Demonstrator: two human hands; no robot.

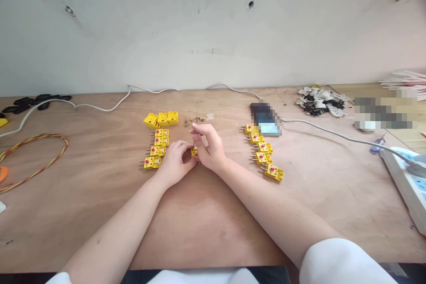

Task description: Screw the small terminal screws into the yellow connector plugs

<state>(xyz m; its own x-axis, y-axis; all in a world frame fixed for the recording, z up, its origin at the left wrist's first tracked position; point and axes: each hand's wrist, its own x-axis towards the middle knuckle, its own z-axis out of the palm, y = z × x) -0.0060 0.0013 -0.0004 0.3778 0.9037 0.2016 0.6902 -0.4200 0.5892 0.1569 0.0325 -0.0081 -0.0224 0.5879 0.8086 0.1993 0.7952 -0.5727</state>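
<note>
One yellow connector (pixel 195 154) sits in left fingers (pixel 182 145), nine others (pixel 263 147) nearby.

We can read no words, brands, numbers or signs. Near the right edge of the brown wooden table (pixel 206 230), any print on the long white plastic power strip with blue socket faces (pixel 397 177) is too small for us; toward the back edge, pixelation blurs the dark rectangular device (pixel 261 115).

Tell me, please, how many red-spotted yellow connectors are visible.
10: a left column of four, a right column of five, and one partly hidden connector between the left hand and right hand.
</note>
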